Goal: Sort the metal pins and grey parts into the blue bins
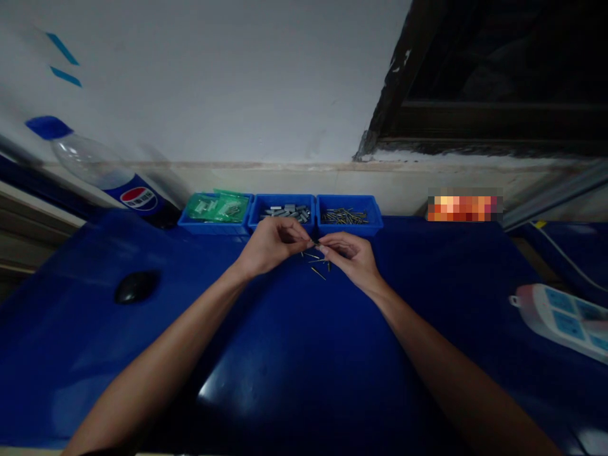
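My left hand [273, 246] and my right hand [349, 255] meet above the blue table [285, 367], fingertips pinched together on a small dark metal part [315, 242] between them. Each hand has its fingers closed in a pinch. Several thin metal pins [317, 271] lie loose on the table just below the hands. Behind the hands stand three blue bins: the left bin [216, 225] holds green plastic bags, the middle bin [284, 201] holds small grey metal pieces, the right bin [349, 201] holds many thin pins.
A plastic cola bottle [107, 177] with a blue cap leans at the back left. A dark rounded object [137, 286] sits on the table's left. A white power strip [563, 320] lies at the right edge. A white wall rises behind the bins.
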`<state>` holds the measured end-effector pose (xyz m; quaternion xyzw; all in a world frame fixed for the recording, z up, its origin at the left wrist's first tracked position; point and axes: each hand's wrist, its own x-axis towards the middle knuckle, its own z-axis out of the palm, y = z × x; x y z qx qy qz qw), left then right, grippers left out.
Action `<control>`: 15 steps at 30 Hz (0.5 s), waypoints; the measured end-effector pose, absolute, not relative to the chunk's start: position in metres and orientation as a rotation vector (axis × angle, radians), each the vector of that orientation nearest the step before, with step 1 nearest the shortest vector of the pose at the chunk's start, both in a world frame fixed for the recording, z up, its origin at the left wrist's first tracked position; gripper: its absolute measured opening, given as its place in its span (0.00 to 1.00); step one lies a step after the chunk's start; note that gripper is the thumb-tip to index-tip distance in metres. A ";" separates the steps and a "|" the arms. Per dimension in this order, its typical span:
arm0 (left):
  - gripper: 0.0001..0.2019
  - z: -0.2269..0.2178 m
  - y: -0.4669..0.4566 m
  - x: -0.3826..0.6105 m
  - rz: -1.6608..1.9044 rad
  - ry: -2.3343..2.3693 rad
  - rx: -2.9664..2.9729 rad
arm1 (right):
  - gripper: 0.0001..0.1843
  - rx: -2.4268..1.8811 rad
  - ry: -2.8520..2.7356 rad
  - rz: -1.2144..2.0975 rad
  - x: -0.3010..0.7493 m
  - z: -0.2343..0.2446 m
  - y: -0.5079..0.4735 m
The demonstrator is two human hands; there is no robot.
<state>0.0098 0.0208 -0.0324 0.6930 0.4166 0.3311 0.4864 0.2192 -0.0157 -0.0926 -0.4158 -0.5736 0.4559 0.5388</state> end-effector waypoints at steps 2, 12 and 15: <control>0.10 -0.034 0.020 0.011 0.810 1.026 1.676 | 0.13 -0.973 -1.351 1.114 0.220 -0.093 -0.015; 0.06 -0.033 0.012 0.019 0.772 0.979 1.776 | 0.09 -0.960 -1.291 1.157 0.223 -0.095 -0.013; 0.05 -0.030 0.012 0.015 0.709 1.005 1.937 | 0.08 -0.994 -1.263 1.110 0.223 -0.096 -0.012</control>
